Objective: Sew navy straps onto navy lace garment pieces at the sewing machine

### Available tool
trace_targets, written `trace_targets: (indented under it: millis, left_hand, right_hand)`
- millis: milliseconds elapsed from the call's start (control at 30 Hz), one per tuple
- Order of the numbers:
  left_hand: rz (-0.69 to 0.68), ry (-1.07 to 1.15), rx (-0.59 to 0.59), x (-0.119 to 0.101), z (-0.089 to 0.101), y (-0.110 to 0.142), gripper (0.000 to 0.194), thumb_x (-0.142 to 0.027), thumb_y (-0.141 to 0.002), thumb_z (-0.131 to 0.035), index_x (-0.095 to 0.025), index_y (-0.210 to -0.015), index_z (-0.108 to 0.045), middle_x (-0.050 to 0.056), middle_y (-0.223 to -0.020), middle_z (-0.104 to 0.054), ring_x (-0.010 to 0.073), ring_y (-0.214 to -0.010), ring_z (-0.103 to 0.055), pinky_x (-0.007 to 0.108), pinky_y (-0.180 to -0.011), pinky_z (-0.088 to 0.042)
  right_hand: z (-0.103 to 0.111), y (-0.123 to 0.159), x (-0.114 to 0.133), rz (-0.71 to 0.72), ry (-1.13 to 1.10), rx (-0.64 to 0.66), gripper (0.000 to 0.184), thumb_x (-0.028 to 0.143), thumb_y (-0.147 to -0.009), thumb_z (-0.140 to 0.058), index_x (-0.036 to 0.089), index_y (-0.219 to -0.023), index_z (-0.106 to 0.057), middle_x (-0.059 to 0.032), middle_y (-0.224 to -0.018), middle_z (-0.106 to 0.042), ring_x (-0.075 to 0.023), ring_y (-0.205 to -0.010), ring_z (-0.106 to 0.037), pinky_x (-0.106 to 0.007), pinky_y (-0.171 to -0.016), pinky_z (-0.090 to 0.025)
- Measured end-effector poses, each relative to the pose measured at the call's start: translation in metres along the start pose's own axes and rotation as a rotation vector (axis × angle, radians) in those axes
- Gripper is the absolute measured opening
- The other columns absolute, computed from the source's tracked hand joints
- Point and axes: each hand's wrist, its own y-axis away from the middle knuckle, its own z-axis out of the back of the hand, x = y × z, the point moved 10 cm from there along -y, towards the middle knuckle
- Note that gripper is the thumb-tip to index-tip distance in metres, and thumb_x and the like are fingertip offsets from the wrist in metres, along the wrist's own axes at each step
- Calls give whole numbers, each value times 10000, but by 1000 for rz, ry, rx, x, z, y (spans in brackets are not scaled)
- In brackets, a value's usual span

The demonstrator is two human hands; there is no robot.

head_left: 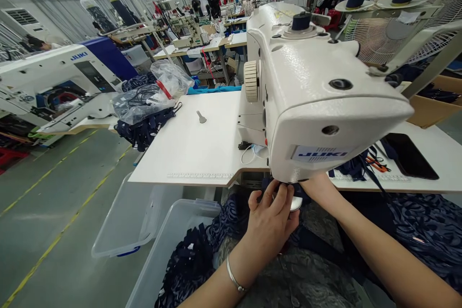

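A white JUKI sewing machine (325, 125) fills the centre right. Beneath its head, my left hand (270, 216) has its fingers bent and closed on navy fabric (267, 183), most of which the hand and machine hide. A white rounded piece (296, 203) shows beside the left fingertips. My right hand (315, 186) reaches under the same head from the right; its fingers are hidden behind the machine, so what it holds cannot be seen. Dark navy fabric (317, 243) hangs down over my lap below both hands.
On the white table (202, 149) lies a small metal piece (201, 117). Bagged navy straps (144, 101) sit at its left edge. A phone (409, 155) and orange-handled snips (378, 163) are at right. Plastic bins (173, 231) with navy pieces (187, 264) stand lower left; patterned fabric (429, 231) lies right.
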Motion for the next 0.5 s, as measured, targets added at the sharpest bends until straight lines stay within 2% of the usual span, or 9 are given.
trace_targets:
  millis: [167,367,500]
  left_hand:
    - [2,-4,3,0,0,0,370,-323,-943,-536,-176,-1281,-569,53,-1197,-675,225,-1170,-579,403,-949,-298]
    - [17,-19,-33,1,2,0,366,-330,-918,-565,-173,-1248,-588,52,-1172,-687,227,-1158,-583,398,-914,-304]
    - [32,-30,-82,4,5,3,390,-365,-882,-616,-175,-1222,-599,30,-1145,-693,220,-1130,-598,392,-899,-326]
  right_hand:
    - [1,1,-1,-18,-25,5,346,207,-888,-443,218,-1161,-655,-103,-1090,-719,-301,-1149,-600,-442,-902,-528]
    - [-2,2,-4,24,-35,-10,271,202,-850,-457,223,-988,-689,-99,-994,-735,-302,-1066,-638,-449,-892,-538]
    - [-2,5,-10,-30,-62,-43,218,226,-824,-481,230,-905,-684,-100,-954,-730,-331,-1103,-611,-480,-898,-523]
